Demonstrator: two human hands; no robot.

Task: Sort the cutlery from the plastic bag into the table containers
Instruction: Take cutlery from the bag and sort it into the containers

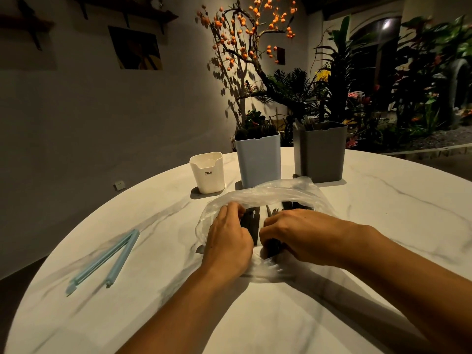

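Observation:
A clear plastic bag lies open on the white marble table, with dark cutlery inside it. Both of my hands reach into the bag's mouth. My left hand curls its fingers over a bundle of dark handles at the left. My right hand closes around dark pieces at the bag's near side. Behind the bag stand three containers: a small white one, a taller pale blue one with dark utensils showing at its rim, and a grey one holding lighter utensils.
An opened pale blue bag-sealing clip lies on the table at the left. Beyond the table's far edge are a branch with orange fruit and dense plants. The room is dim, with a grey wall on the left.

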